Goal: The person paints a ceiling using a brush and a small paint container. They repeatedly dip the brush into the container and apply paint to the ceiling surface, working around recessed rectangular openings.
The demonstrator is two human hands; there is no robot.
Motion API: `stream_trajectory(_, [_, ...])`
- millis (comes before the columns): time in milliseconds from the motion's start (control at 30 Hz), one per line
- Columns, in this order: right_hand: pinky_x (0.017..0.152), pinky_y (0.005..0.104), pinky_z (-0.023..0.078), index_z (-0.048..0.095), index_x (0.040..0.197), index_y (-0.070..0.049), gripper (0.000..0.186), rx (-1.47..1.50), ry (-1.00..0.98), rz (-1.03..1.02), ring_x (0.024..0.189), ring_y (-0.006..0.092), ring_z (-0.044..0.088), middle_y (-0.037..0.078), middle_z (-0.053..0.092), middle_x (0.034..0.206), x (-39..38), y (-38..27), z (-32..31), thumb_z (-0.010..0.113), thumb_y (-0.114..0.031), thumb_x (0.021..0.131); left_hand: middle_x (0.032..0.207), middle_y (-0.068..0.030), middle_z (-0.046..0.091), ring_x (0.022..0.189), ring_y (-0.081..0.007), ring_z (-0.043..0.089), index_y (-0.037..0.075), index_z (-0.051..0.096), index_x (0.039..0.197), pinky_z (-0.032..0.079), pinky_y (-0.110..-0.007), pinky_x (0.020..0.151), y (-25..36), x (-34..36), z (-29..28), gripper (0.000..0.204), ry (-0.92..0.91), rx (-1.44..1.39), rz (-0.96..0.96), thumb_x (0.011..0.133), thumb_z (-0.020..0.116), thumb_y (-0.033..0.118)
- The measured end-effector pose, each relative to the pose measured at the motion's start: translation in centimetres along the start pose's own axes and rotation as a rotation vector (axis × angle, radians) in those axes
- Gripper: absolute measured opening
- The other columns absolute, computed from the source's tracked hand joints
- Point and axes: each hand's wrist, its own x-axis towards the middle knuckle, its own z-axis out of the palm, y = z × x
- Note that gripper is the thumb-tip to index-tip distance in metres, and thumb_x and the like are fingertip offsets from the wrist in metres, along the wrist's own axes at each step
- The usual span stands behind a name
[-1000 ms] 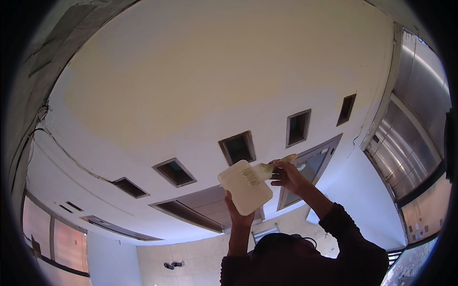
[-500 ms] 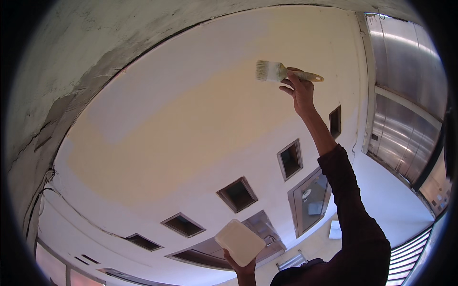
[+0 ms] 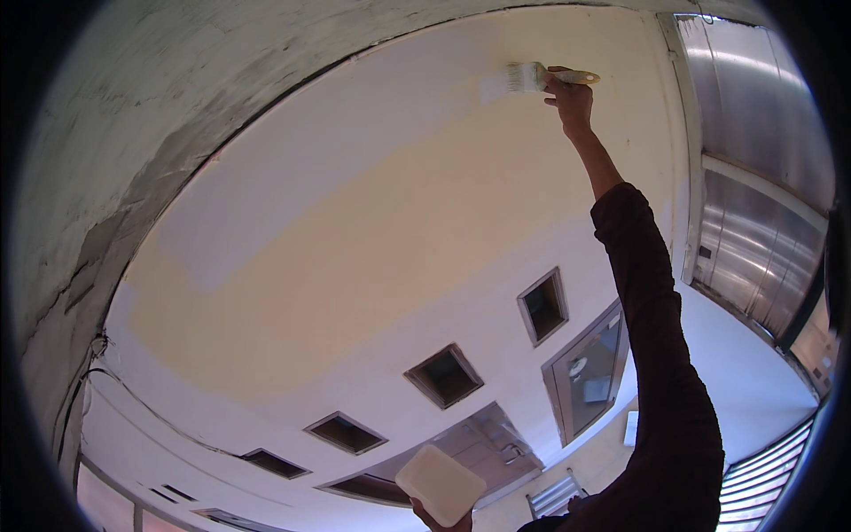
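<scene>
Right hand (image 3: 572, 99) grips brush (image 3: 541, 77), bristles against ceiling (image 3: 372, 204). Left hand (image 3: 441, 520) holds white tub (image 3: 441, 484) from below; contents hidden. Dark sleeve (image 3: 660, 355) raised.

brush (image 3: 530, 77) pressed on ceiling (image 3: 355, 204), left of right hand (image 3: 572, 99) | container (image 3: 441, 483) in left hand (image 3: 439, 519), well below brush | recessed openings (image 3: 443, 376) between brush and container

No packages, labels, signs, screens.
</scene>
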Motion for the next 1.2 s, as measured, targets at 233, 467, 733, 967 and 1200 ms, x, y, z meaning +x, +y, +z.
stream_trajectory(233, [0.078,0.0399,0.056,0.073,0.110,-0.011,0.025,-0.449,0.154,-0.281,0.087,0.0299,0.073,0.012,0.075,0.093,-1.8,-0.7,0.9,0.071,-0.024,0.089,0.117,-0.0146,0.063,0.096,-0.0313,0.065,0.007,0.047,0.139,0.058,-0.054,0.075,-0.2,0.0,-0.5,0.056,0.019,0.074,-0.052,0.100,0.051,0.048])
stream_trajectory(467, [0.074,0.0414,0.056,0.068,0.110,-0.011,0.020,-0.327,-0.073,-0.453,0.087,0.0316,0.069,0.010,0.068,0.105,-11.6,-3.4,8.2,0.067,-0.017,0.091,0.122,-0.0125,0.063,0.105,-0.0321,0.063,0.009,0.048,0.139,0.055,-0.055,0.084,-0.7,-0.3,0.2,0.060,0.027,-0.107,-0.097,0.099,0.051,0.054])
stream_trajectory(733, [0.071,0.0346,0.057,0.068,0.109,-0.011,0.019,-0.052,-0.352,-0.510,0.082,0.0249,0.070,0.007,0.071,0.101,-16.3,-6.1,10.6,0.069,-0.013,0.090,0.126,-0.0117,0.062,0.110,-0.0331,0.062,0.010,0.049,0.140,0.054,-0.056,0.090,-1.5,-0.6,1.0,0.063,0.037,-0.185,-0.118,0.098,0.050,0.058])
stream_trajectory(967, [0.075,0.0291,0.056,0.073,0.108,-0.006,0.022,-0.075,-0.113,-0.227,0.081,0.0148,0.071,0.008,0.075,0.094,-5.0,-1.5,2.5,0.073,-0.015,0.087,0.122,-0.0151,0.062,0.103,-0.0345,0.063,0.009,0.049,0.139,0.055,-0.057,0.083,-2.9,-0.1,0.8,0.060,0.056,-0.197,-0.133,0.099,0.048,0.054])
stream_trajectory(1200, [0.077,0.0381,0.057,0.075,0.107,-0.016,0.023,-0.443,0.184,-0.254,0.085,0.0266,0.073,0.010,0.075,0.093,2.5,0.7,-2.2,0.068,-0.027,0.088,0.118,-0.0185,0.062,0.097,-0.0358,0.065,0.007,0.048,0.138,0.056,-0.058,0.076,-4.4,0.0,-0.1,0.057,0.091,-0.220,-0.138,0.101,0.047,0.050])
